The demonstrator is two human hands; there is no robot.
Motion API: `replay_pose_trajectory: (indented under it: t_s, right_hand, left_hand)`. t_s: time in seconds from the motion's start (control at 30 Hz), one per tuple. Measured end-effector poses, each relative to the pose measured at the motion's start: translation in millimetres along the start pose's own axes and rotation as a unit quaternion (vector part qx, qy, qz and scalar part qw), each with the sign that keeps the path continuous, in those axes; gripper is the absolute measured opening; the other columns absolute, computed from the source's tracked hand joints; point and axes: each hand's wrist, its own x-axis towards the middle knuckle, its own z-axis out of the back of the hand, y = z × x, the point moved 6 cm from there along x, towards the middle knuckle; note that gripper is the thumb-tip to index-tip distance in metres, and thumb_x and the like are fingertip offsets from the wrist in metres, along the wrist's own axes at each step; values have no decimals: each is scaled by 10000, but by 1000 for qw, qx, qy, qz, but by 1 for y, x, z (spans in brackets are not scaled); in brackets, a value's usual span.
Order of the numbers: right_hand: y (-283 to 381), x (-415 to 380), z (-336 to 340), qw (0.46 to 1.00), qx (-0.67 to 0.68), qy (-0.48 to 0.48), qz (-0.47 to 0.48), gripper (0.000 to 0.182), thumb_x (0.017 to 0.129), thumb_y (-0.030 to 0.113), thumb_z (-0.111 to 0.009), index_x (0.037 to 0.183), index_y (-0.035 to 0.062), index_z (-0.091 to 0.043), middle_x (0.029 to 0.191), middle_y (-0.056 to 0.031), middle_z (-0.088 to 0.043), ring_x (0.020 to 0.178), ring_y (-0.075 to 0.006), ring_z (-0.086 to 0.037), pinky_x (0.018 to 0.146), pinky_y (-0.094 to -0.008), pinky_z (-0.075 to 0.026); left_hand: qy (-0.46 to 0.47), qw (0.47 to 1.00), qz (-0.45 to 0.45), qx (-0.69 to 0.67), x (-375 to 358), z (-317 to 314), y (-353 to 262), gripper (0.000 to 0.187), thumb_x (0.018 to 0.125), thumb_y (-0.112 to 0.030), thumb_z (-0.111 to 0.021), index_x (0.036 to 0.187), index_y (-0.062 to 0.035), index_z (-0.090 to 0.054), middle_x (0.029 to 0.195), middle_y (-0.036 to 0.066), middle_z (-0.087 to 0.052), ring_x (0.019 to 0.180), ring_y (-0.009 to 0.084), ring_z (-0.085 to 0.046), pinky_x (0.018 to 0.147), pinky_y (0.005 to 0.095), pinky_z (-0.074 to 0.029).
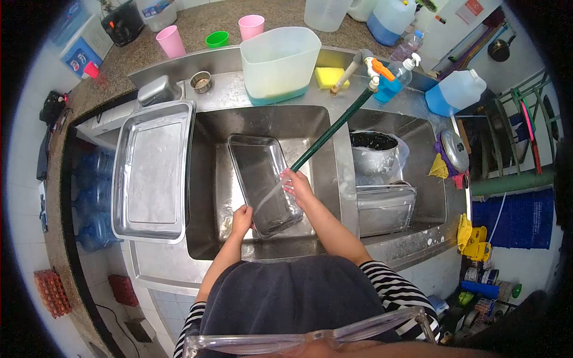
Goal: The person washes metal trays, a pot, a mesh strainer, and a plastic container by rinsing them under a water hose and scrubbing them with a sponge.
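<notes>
A rectangular metal baking pan (258, 164) is tilted inside the left basin of the steel sink (206, 179). My left hand (242, 221) grips the pan's near left edge, its fingers partly hidden behind the rim. In my right hand (297, 186) is the end of a green hose (334, 131), fingers closed around it. Water streams from the hose into the pan, toward its left side. The hose runs up to a tap (373, 74) with an orange handle at the back of the sink.
A large metal tray (156, 173) rests on the left drainboard. The right basin holds a pot (375, 156) and another metal pan (387, 209). Behind stand a plastic container (277, 65), a yellow sponge (330, 77), a spray bottle (397, 80) and a blue-liquid jug (456, 92).
</notes>
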Motion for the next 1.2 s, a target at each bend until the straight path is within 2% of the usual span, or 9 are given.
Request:
replay_pose_trajectory:
  t_s: [0.33,0.5,0.53,0.7,0.93,1.03,1.1,1.13,1.2]
  right_hand:
    - [5,-5,-8,999,34,18,-8,202,847,294,-510,922,106,-517,909,-21,-583,770,-111,-498,668,-268,-419]
    - [4,0,-22,997,52,59,12,199,817,215,-568,955,103,-478,909,-34,-583,775,-108,-504,680,-270,-422]
    - [4,1,-26,996,45,60,39,217,799,168,-589,961,95,-465,909,-37,-582,789,-111,-509,676,-266,-423]
    - [-10,33,-25,977,77,28,198,261,753,29,-610,952,66,-444,884,-65,-581,774,-122,-551,665,-265,-459]
    - [-17,90,-34,995,-63,-27,79,165,825,192,-556,860,30,-556,769,-84,-592,496,-103,-488,435,-241,-410]
    - [-39,125,-32,959,-267,-61,71,284,771,316,-613,745,35,-585,726,-95,-565,523,-153,-500,480,-296,-423]
    - [-36,126,-48,742,-610,-71,268,330,692,338,-676,823,49,-589,850,-129,-570,752,-224,-548,669,-364,-435]
    - [-41,128,-48,743,-607,-67,274,424,634,342,-708,940,76,-582,1006,-134,-545,989,-270,-484,840,-402,-364]
    - [-47,134,-49,722,-630,-40,285,458,632,332,-709,995,91,-568,1033,-118,-537,1019,-273,-468,863,-401,-353]
  left_hand:
    - [-17,998,-48,42,-8,-3,-17,155,719,-80,-526,829,3,-455,561,116,-535,397,195,-531,366,317,-429]
    - [-64,945,-226,229,-29,-11,-49,417,653,-51,-573,1000,6,-350,783,254,-575,739,392,-582,659,433,-463]
    - [-29,968,-134,208,-28,-9,-42,439,621,-36,-587,992,22,-360,871,283,-556,874,419,-537,759,429,-431]
    - [37,972,-113,201,-34,14,-42,448,624,-39,-596,1008,14,-371,858,257,-563,800,382,-569,695,400,-458]
    - [118,988,67,69,-36,31,-31,450,683,-45,-555,1097,-37,-381,780,109,-563,587,146,-542,382,247,-422]
    - [134,982,107,84,-42,32,-45,466,685,-49,-540,1122,-49,-377,757,78,-542,532,127,-492,387,237,-406]
    - [174,975,133,48,-33,30,-24,475,680,-56,-538,1126,-51,-376,767,64,-538,549,121,-496,400,240,-402]
    - [178,975,127,40,-30,29,-18,475,677,-64,-538,1124,-51,-379,764,49,-533,546,112,-488,409,237,-389]
    - [181,973,143,32,-31,29,-20,475,676,-63,-541,1123,-50,-380,763,49,-535,545,108,-485,412,234,-385]
